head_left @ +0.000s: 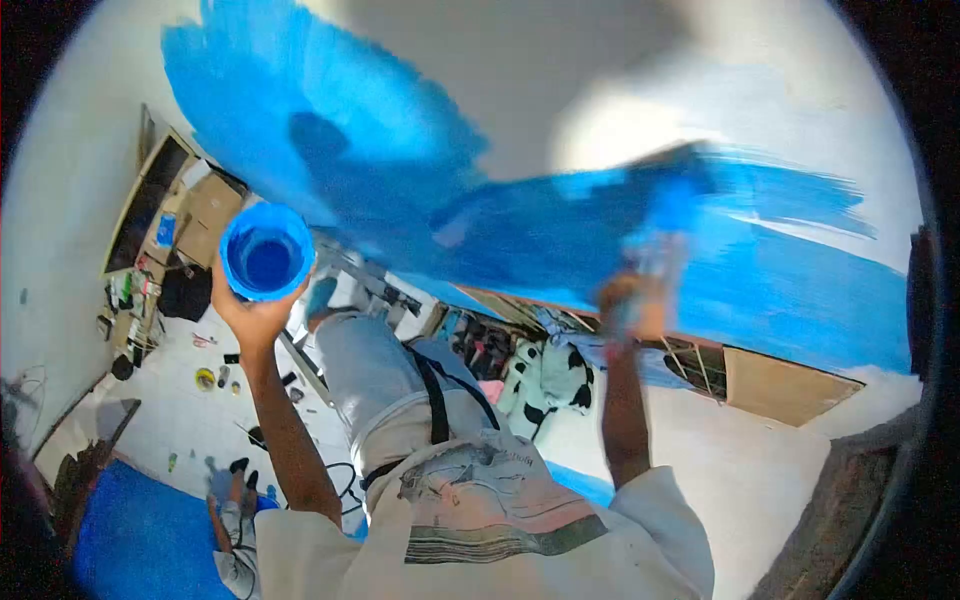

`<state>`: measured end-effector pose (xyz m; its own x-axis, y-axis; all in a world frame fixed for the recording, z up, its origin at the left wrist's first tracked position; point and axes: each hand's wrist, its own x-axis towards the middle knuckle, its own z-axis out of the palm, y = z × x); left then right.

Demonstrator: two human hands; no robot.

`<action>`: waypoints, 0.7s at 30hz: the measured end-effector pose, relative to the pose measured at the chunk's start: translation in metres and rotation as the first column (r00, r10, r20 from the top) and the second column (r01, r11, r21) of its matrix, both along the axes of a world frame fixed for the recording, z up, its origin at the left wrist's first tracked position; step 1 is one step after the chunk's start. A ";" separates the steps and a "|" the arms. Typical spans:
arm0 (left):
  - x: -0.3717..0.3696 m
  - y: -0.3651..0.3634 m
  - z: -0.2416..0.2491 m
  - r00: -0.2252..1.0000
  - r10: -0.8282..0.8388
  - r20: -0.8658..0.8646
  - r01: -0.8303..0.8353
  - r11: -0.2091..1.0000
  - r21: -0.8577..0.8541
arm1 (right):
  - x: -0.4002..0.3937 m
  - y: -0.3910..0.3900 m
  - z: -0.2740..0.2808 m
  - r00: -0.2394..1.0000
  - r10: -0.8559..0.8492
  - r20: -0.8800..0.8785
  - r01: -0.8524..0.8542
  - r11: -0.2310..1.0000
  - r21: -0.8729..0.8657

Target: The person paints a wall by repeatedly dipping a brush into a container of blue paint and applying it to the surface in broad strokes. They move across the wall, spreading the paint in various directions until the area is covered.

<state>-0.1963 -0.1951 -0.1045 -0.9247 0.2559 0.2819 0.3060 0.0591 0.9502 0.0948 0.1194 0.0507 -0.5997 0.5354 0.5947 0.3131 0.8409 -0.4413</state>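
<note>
My left hand (258, 318) is wrapped round a cup of blue paint (268, 208), held up with its open top facing me. Blue coats the cup's rim and inner wall. On the other side, my right hand (627, 300) grips a paintbrush (672, 215), smeared by motion. Its bristle end is against or very close to the wall (520, 225), over a wide blue band; contact is too blurred to tell. Streaky brush marks run along the edge of the blue where it meets the unpainted part.
Far below is a floor (215, 350) with scattered small items. Cardboard boxes (208, 215) sit at the left. A black-and-white spotted cloth (548, 385) lies below the wall. Another person (238, 545) is at the lower left. An open-fronted cabinet or window frame (790, 385) is at right.
</note>
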 end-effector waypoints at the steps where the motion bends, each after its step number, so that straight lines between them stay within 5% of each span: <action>1: -0.004 -0.004 0.007 1.000 -0.009 -0.025 0.009 1.000 -0.021 | 0.002 -0.006 -0.062 0.910 -0.088 0.405 0.021 0.986 0.168; 2: -0.008 -0.006 0.013 0.999 0.004 -0.037 -0.005 1.000 -0.005 | -0.019 -0.042 -0.085 0.987 0.140 0.081 -0.079 0.854 -0.514; 3: -0.011 -0.009 0.019 0.999 0.016 -0.043 -0.016 1.000 0.003 | -0.025 -0.030 -0.143 0.931 0.319 0.179 -0.319 0.947 -0.028; 5: -0.020 -0.012 0.029 0.998 0.061 -0.014 -0.060 0.998 0.009 | -0.042 -0.039 -0.171 0.852 0.480 0.207 -0.478 0.876 -0.063; 8: -0.035 -0.016 0.045 0.991 0.134 -0.015 -0.133 0.991 0.027 | -0.043 -0.040 -0.144 0.840 0.391 0.377 -0.370 0.920 -0.131; 10: -0.049 -0.015 0.046 0.976 0.182 -0.120 -0.180 0.983 0.033 | -0.044 -0.028 -0.060 0.868 0.435 0.239 -0.414 0.900 -0.137; 11: -0.056 -0.013 0.052 0.978 0.166 -0.129 -0.163 0.986 0.035 | -0.048 -0.024 -0.005 0.911 0.296 0.287 -0.336 0.936 0.102; 14: -0.068 0.001 0.077 0.987 0.094 -0.130 -0.092 0.996 0.023 | -0.017 -0.021 0.161 0.952 -0.030 0.306 -0.074 0.944 0.322; 17: -0.072 0.014 0.081 0.989 0.069 -0.128 -0.064 0.997 0.047 | -0.033 -0.039 0.265 0.999 0.033 -0.021 -0.007 0.683 0.731; 19: -0.070 0.024 0.074 0.994 0.034 -0.107 -0.023 0.995 0.100 | -0.037 -0.040 0.269 0.991 0.077 -0.109 0.042 0.597 0.801; 20: -0.070 0.028 0.067 0.995 0.000 -0.095 0.011 0.994 0.108 | -0.025 -0.034 0.244 0.910 0.286 -0.300 -0.179 0.925 0.336; 21: -0.069 0.033 0.066 0.996 -0.028 -0.081 0.038 0.992 0.119 | -0.009 -0.024 0.208 0.766 0.319 -0.558 -0.489 0.852 -0.186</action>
